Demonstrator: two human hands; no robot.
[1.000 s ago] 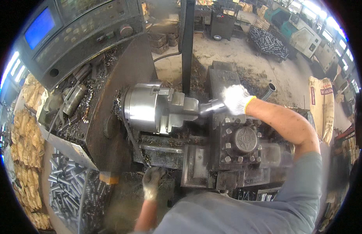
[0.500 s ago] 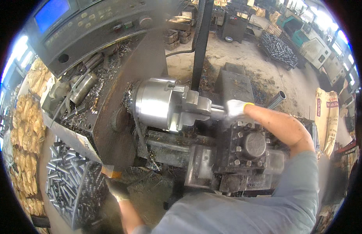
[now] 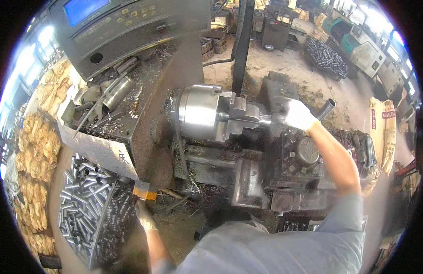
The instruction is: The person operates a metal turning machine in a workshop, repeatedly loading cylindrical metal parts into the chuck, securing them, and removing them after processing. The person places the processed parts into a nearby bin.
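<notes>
My right hand (image 3: 297, 114), in a white glove, is just right of the lathe chuck (image 3: 198, 112), over the dark block behind the bolted tool post (image 3: 307, 150). Its fingers are smeared by motion. A short bright end of a round metal workpiece (image 3: 265, 119) sticks out from the stepped chuck jaws (image 3: 243, 116); a small gap seems to part it from the glove. Low on the left, my gloved left hand (image 3: 145, 218) is just below an orange tab (image 3: 145, 193) at the machine's lower corner. Its fingers are blurred, and whether it touches the tab is unclear.
A bin of cut metal tubes (image 3: 86, 201) stands at lower left, near stacked brown sacks (image 3: 32, 155). The control panel (image 3: 111, 27) is upper left. Behind the tool post a metal pipe (image 3: 327, 109) slants upward. A paper bag (image 3: 382, 137) stands at the right.
The view has shifted, so the machine sits further right and slightly higher. My right hand has drawn back a little from the workpiece end. My left hand stays low near the orange tab.
</notes>
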